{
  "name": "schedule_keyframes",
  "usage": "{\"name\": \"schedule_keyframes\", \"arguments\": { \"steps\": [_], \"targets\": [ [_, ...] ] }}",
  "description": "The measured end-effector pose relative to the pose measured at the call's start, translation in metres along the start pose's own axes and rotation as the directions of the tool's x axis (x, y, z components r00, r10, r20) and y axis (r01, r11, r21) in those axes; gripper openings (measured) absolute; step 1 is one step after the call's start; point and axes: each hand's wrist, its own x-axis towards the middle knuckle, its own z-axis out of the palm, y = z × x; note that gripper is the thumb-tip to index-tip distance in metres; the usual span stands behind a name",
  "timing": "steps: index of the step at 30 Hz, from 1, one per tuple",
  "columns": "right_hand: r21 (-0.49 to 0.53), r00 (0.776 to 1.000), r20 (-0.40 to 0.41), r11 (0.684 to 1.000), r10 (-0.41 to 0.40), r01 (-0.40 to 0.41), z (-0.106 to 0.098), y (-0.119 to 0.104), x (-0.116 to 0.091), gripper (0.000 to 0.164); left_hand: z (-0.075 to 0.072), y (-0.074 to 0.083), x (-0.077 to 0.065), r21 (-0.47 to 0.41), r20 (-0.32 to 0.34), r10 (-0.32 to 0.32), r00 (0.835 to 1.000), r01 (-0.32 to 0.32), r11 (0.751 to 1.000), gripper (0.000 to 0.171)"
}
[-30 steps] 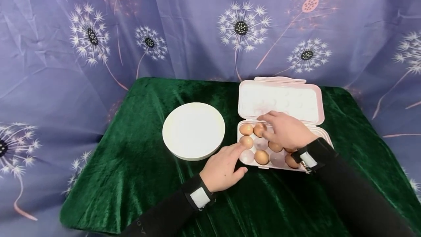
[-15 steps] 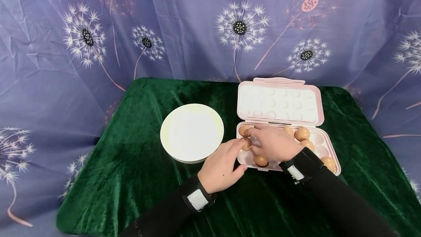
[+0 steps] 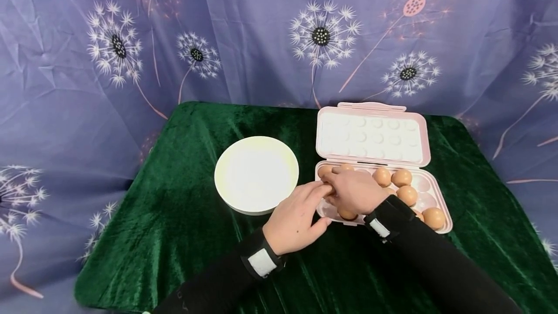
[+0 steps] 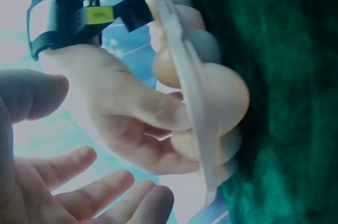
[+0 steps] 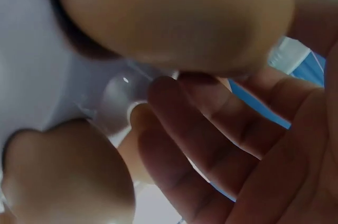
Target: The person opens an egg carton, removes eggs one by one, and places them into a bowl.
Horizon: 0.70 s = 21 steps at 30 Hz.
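Observation:
A pink egg carton lies with its lid up, holding several brown eggs. My right hand reaches into its left end. There the thumb and fingers grip a brown egg in the left column, mostly hidden by the hands in the head view. My left hand has loosely extended fingers, their tips by the carton's left edge, close to the right fingers. Nothing sits in the left palm; in the left wrist view its fingers spread apart beside the carton.
Left of the carton stands a round white plate-like dish. Dark green velvet cloth covers the table. A purple curtain with dandelion prints hangs behind it.
My right hand has moved from the back row's second egg toward the front left, onto the left column's egg. The left hand has barely moved.

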Motion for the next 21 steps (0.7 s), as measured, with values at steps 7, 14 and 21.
{"name": "schedule_keyframes", "arguments": {
  "steps": [7,14,21],
  "targets": [
    [-0.060,0.998,-0.057,0.998,0.001,-0.004,0.008,0.002,0.004,0.027,-0.015,-0.001,0.006,0.045,-0.032,0.025,0.999,-0.024,0.999,0.054],
    [-0.037,0.995,-0.104,0.999,0.000,-0.004,0.005,0.005,0.001,0.019,-0.031,-0.007,0.006,0.073,-0.027,-0.031,0.999,0.033,0.997,0.058],
    [0.121,0.993,-0.114,0.992,0.032,-0.019,-0.012,0.000,0.002,0.035,-0.040,-0.013,0.004,0.063,-0.041,-0.049,0.998,0.051,0.997,0.058]
  ]
}}
